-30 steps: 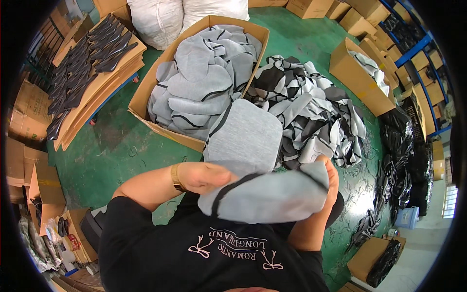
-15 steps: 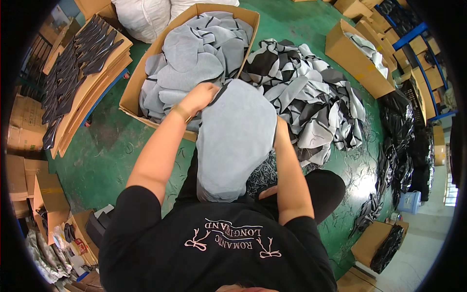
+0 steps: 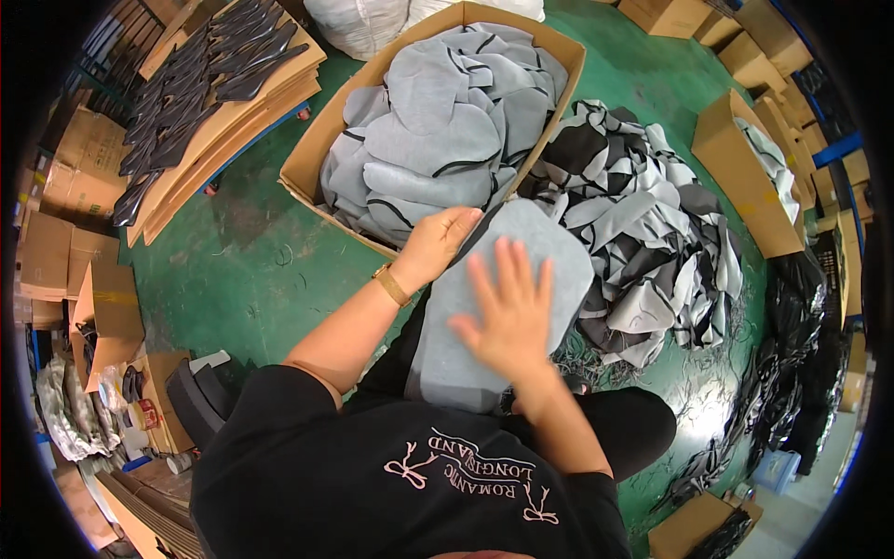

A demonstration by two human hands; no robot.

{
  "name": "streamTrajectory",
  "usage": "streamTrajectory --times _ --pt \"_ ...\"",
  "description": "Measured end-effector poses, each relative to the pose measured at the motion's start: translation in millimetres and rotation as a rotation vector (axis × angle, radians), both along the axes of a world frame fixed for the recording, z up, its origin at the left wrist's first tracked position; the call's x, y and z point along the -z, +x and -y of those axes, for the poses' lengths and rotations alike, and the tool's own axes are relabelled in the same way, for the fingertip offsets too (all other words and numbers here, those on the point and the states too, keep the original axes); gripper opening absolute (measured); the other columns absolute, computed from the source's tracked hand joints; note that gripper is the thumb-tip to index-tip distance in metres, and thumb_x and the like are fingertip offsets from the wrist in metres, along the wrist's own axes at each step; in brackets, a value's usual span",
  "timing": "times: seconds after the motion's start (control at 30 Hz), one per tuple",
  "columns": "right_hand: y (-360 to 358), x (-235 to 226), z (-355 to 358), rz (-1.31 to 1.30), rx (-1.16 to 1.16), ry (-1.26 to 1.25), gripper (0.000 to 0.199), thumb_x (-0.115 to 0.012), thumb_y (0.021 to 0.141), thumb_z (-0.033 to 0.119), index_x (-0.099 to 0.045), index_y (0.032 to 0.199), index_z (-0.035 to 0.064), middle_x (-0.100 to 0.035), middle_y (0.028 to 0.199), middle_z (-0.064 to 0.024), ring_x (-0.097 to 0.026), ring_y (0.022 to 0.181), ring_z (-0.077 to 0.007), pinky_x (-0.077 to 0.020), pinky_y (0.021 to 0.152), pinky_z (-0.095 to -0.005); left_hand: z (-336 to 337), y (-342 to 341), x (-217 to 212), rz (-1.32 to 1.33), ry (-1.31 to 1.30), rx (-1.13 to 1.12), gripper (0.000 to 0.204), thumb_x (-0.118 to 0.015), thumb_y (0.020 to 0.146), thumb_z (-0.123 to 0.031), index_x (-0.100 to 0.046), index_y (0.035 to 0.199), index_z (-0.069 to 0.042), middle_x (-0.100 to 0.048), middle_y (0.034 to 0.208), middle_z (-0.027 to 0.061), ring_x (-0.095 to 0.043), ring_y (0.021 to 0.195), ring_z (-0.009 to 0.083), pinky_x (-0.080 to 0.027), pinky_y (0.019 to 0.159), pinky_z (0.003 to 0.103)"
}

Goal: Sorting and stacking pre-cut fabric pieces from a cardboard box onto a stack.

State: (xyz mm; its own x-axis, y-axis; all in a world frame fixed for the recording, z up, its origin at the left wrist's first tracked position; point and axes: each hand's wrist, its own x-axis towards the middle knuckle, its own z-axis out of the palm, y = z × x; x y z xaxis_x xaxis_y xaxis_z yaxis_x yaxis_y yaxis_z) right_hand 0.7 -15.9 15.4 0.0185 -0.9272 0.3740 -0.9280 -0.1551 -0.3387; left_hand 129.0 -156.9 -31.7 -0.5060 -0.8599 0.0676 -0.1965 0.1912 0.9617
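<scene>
A grey fabric piece (image 3: 456,359) with a dark edge lies over my lap, its far end near the carton. My left hand (image 3: 438,244) pinches its dark upper-left edge between thumb and fingers; a gold-coloured band circles that wrist. Palm down, my right hand (image 3: 510,312) lies over the middle of the piece with its fingers spread, slightly blurred by motion. Just beyond my hands, an open cardboard carton (image 3: 300,177) holds a heap of similar grey pieces (image 3: 433,140) with black edging.
To the right of the carton, a pile of grey, white and black fabric scraps (image 3: 643,224) lies on the green floor (image 3: 251,279). Black curved parts (image 3: 200,84) rest on stacked cardboard sheets (image 3: 270,79) at the left. Another carton (image 3: 745,177) and black plastic bags (image 3: 792,326) stand at the right.
My right hand has left the right edge of the fabric piece and now lies spread over its top. My left hand still grips the edge. The whole view has shifted.
</scene>
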Motion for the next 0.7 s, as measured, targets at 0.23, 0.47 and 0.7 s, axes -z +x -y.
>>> streamTrajectory --times 0.23,0.47,0.7 --pt "30 7 -21 -0.028 -0.179 0.084 0.068 -0.065 0.072 0.042 -0.048 0.134 0.0171 -0.037 0.144 -0.0107 -0.032 0.134 -0.0279 -0.0131 0.109 -0.0575 100 -27 76 0.36 -0.314 -0.048 0.033 -0.066 0.08 -0.02 -0.057 0.11 -0.009 -0.06 0.086 0.0105 -0.06 0.078 0.0292 -0.049 0.072 0.039" --pt "25 12 -15 -0.01 -0.149 0.113 0.069 -0.066 0.071 0.043 -0.048 0.134 0.0203 -0.037 0.144 -0.0089 -0.03 0.135 -0.0261 -0.0117 0.11 -0.0561 190 -44 153 0.954 -0.473 -0.114 0.021 -0.059 0.085 -0.024 -0.056 0.097 -0.008 -0.059 0.099 0.0145 -0.059 0.093 0.0343 -0.049 0.076 0.045" --pt "17 3 -14 0.067 -0.113 0.061 0.065 -0.069 0.071 0.036 -0.052 0.129 0.0146 -0.041 0.14 -0.0121 -0.034 0.133 -0.0282 -0.014 0.109 -0.055 178 -10 11 0.295 -0.684 -0.337 0.022 -0.054 0.09 -0.024 -0.057 0.1 -0.004 -0.062 0.091 0.0176 -0.059 0.083 0.0365 -0.048 0.071 0.042"
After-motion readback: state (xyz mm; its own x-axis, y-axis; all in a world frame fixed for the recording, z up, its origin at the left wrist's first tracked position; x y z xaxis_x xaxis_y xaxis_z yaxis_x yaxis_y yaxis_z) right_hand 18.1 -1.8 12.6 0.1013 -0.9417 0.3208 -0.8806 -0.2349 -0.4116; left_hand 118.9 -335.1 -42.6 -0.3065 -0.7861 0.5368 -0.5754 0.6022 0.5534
